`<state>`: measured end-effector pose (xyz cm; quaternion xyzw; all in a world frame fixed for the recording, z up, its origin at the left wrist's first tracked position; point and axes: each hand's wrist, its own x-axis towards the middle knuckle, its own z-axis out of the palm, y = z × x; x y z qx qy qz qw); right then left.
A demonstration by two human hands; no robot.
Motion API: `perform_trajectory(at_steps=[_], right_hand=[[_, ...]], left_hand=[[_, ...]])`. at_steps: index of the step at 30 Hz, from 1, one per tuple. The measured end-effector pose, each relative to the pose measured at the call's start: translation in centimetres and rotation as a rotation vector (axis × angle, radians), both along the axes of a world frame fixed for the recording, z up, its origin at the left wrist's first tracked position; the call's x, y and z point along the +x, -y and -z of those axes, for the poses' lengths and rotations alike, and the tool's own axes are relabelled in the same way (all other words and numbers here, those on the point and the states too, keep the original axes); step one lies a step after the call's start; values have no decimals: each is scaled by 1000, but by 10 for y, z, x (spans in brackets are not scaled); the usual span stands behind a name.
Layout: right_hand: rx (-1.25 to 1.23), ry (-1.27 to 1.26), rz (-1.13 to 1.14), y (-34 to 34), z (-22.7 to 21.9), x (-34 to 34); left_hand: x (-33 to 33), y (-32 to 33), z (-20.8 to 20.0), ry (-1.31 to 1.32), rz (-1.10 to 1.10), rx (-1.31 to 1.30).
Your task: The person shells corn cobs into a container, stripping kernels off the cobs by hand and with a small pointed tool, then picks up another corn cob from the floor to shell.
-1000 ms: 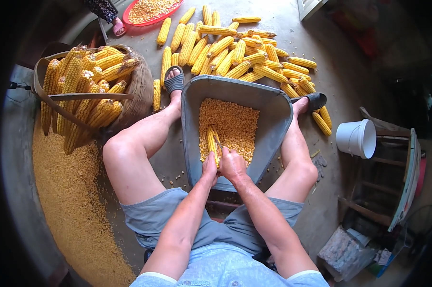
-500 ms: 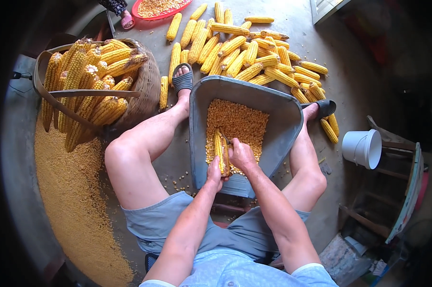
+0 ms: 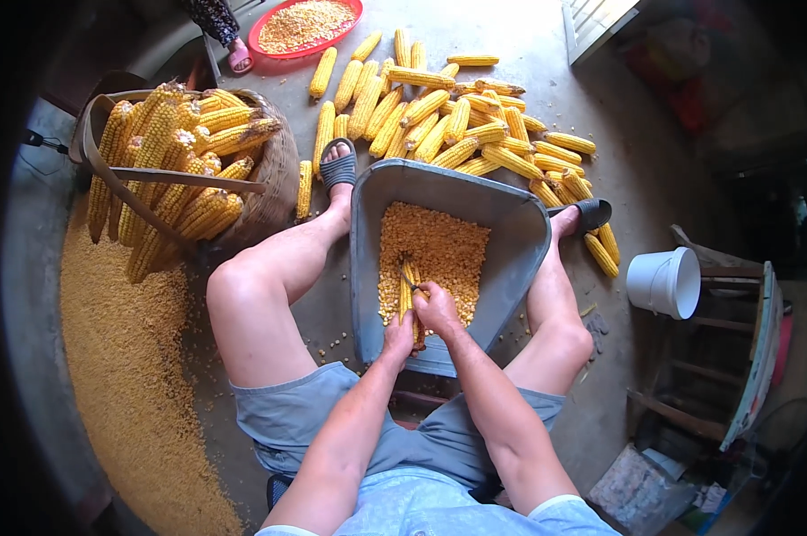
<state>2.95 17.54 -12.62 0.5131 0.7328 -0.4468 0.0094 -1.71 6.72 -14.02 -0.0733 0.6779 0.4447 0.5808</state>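
An ear of corn (image 3: 406,308) lies in my left hand (image 3: 399,339), its tip pointing away from me over the grey trough (image 3: 514,239). My fingers wrap the near end of it. In my right hand (image 3: 436,307), beside the ear, is a thin dark tool (image 3: 409,280) that touches the corn; its handle is hidden by my fingers. Loose yellow kernels (image 3: 441,239) cover the floor of the trough, which sits between my legs.
A wicker basket (image 3: 278,183) full of corn ears stands at left, above a spread of kernels (image 3: 122,366). More ears (image 3: 435,107) lie beyond the trough. A white bucket (image 3: 655,281) and a wooden frame (image 3: 750,357) are at right. Another person's foot (image 3: 241,55) shows near a red basin (image 3: 341,34).
My right hand and the tool have moved slightly nearer to me along the ear. The ear is turned more upright in the picture, and the whole view has shifted a little.
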Motion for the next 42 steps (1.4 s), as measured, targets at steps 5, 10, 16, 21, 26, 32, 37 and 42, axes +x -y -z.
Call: perform_trajectory(at_steps=[5, 10, 16, 21, 26, 32, 37, 42], right_hand=[[76, -104, 174, -9, -1, 8], [148, -36, -66, 3, -12, 33], [248, 89, -46, 11, 0, 28], [248, 14, -33, 29, -8, 23], [251, 108, -61, 27, -7, 18], [293, 61, -29, 21, 0, 30], [204, 221, 48, 22, -28, 45], [211, -40, 21, 43, -83, 69]], left_hand=[[-1, 5, 15, 108, -151, 86], [-6, 5, 22, 274, -244, 103], [0, 5, 7, 263, -195, 109], [-6, 5, 6, 293, -239, 87], [-4, 6, 9, 300, -242, 67], [-4, 3, 8, 336, -232, 102], [-8, 7, 21, 425, -298, 130], [-7, -3, 11, 455, -302, 105]])
